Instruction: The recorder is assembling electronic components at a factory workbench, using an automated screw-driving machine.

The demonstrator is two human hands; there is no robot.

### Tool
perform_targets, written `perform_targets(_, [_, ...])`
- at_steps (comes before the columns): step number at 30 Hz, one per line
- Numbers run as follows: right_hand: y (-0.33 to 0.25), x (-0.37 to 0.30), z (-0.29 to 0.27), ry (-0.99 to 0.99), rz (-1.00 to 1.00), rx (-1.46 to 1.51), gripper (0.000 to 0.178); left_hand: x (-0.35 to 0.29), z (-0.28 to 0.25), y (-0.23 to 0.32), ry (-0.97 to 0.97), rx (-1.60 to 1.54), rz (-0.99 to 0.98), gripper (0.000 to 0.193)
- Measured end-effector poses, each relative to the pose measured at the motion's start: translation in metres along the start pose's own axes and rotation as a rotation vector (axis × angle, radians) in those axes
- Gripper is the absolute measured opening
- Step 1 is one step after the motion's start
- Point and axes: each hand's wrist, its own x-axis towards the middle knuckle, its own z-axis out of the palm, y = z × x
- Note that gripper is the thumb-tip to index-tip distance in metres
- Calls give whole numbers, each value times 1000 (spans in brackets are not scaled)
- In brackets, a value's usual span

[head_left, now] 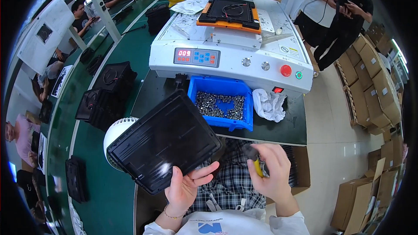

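My left hand (pixel 183 189) grips the lower edge of a rectangular black plastic panel (pixel 170 135) with a raised rim and moulded ribs. The panel is tilted, and its glossy face reflects light. In my closed right hand (pixel 273 167) is a small yellow-handled tool (pixel 258 168); its dark head is blurred, so its exact kind is unclear. A gap separates this tool from the panel. Beyond both hands, a blue plastic bin (pixel 248 109) holds many small metal nuts or inserts. Crumpled white plastic (pixel 269 104) lies beside the bin.
A white machine (pixel 235 58) with buttons stands ahead, bearing an orange fixture (pixel 204 23) under a black panel (pixel 222 11). Stacked black panels (pixel 102 91) and a white fan (pixel 114 139) are on the left. Cardboard boxes (pixel 370 78) and two standing people (pixel 335 8) are on the right.
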Motion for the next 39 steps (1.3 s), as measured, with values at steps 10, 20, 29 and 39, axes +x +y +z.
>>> perform_targets(10, [-7,0,20,-144,316,1224,29,1,6,-7,-40,89,-13,40])
perform_targets(20, [-18,1,21,-246,246,858,31,3,5,-26,105,381,336,61])
perform_targets(29, [-8,5,7,-46,-138,-78,53,-2,6,-16,281,254,266,67])
perform_targets(39, [-13,2,2,79,-255,-481,47,1,24,6,-59,-54,5,66])
